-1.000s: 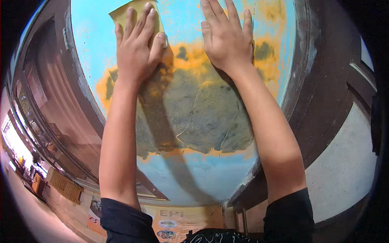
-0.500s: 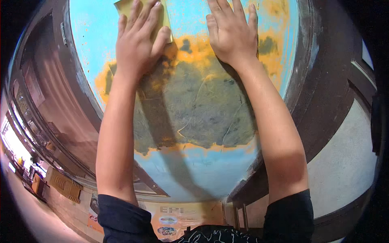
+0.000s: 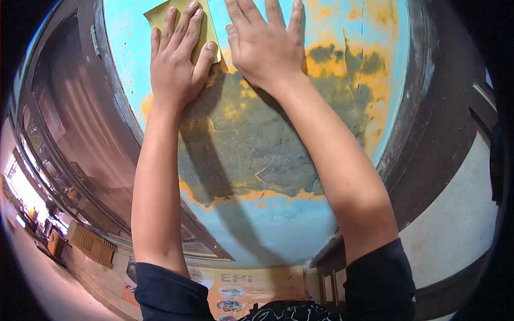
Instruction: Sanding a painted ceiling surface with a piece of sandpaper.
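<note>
A yellow sheet of sandpaper (image 3: 212, 33) lies against a light-blue painted panel (image 3: 246, 222) before me, near the top of the view. My left hand (image 3: 178, 64) holds it there, palm down, fingers stretched over it and thumb along its right edge. Beside it, my right hand (image 3: 270, 51) rests flat on the panel with fingers spread and nothing held. Below both hands spreads a dark grey-green patch (image 3: 257, 144) with ragged orange edges. The far fingertips of my right hand reach the picture's rim.
A dark wooden frame (image 3: 423, 107) borders the panel at right, and another dark frame with a glazed part (image 3: 80, 107) stands at left. Low down are a printed poster (image 3: 257, 289) and a brown plastic stool-like thing (image 3: 91, 245). Bright daylight enters at far left.
My right hand has slid left across the panel, closer to my left hand. My left hand and the sandpaper have shifted slightly left. The whole view has moved a little.
</note>
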The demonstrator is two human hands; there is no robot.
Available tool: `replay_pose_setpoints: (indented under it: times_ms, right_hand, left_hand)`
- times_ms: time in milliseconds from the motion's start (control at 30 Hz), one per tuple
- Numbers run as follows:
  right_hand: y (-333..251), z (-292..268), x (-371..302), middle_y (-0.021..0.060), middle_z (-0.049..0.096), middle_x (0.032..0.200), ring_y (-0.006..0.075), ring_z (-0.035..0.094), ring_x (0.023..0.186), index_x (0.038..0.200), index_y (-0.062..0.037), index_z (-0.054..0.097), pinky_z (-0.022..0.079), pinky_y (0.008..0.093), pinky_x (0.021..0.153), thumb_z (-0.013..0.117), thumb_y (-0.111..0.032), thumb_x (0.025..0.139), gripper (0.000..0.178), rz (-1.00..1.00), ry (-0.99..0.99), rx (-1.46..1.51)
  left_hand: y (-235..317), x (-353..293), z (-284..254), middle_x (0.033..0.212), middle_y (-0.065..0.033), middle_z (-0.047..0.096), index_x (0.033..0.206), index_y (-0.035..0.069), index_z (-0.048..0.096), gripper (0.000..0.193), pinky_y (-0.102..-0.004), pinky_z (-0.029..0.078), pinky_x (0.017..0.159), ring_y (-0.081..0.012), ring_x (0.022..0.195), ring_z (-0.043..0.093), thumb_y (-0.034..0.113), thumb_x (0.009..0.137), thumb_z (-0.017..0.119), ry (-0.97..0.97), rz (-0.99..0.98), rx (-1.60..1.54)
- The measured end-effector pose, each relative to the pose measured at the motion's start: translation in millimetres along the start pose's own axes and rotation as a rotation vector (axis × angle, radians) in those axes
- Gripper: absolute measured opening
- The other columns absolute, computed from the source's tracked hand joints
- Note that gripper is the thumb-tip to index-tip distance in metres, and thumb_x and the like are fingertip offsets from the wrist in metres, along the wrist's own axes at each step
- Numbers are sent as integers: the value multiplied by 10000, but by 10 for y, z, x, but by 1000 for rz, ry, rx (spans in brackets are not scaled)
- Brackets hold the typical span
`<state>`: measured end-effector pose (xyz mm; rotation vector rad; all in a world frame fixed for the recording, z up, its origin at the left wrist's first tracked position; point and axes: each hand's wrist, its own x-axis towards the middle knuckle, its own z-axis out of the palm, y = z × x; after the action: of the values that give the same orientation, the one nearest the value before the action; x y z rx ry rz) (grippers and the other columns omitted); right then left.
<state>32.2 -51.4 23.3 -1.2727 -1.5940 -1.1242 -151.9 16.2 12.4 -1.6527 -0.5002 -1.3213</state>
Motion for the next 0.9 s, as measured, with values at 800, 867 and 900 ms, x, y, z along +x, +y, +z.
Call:
replay_pose_setpoints:
  times_ms: [800,867,900]
  right_hand:
    - [11,195,5,-9,257,1719,273,194,1586,1628,-172,343,99,593,1278,356,-370,1086,577,-4,169,-36]
    - [64,192,-22,-9,262,1717,273,198,1584,1625,-171,349,105,594,1277,358,-370,1087,574,-12,185,-75]
    - [50,216,-39,-9,267,1716,273,203,1583,1623,-171,354,111,594,1276,359,-369,1087,572,-11,199,-99]
  left_hand:
    - [-145,-64,-143,1626,-29,455,1539,147,514,532,-527,197,1256,-325,1562,299,320,1035,517,-80,112,13]
    - [-293,-101,-194,1625,-50,456,1531,110,518,531,-528,197,1253,-324,1566,292,316,1041,504,-79,67,34]
    - [-403,-145,-234,1629,-59,449,1537,104,510,534,-527,191,1254,-324,1570,282,311,1045,499,-86,69,49]
